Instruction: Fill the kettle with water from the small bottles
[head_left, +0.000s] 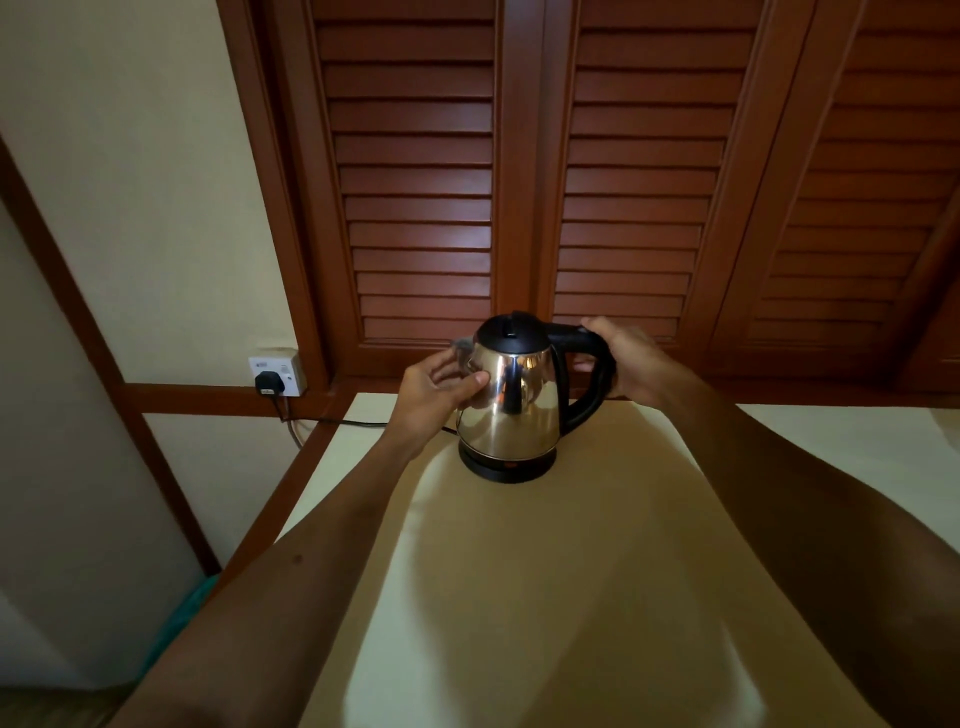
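Steel kettle (511, 400) stands upright on its black base (506, 465), at the far middle of the pale table top (597, 571), lid (511, 332) down and closed. Spout faces left, black handle (587, 374) faces right. Right hand (631, 366) grasps the handle: fingers curled round its upper part, thumb on top near the lid end. Left hand (441, 387) rests against the kettle's left flank just under the spout, fingers loosely extended along the metal, thumb lying across the front of the body; not a closed grip, more a steadying touch. Both forearms reach in from the near edge, left and right of the frame. Kettle appears seated on the base, though contact cannot be confirmed at this angle. Far left, on the cream wall, a white socket (278, 375) holds a black plug (266, 383); a dark cord (343, 422) runs from it right along the table's far edge toward the kettle base. Behind the table, brown louvred wooden doors (415, 182) fill the far wall.
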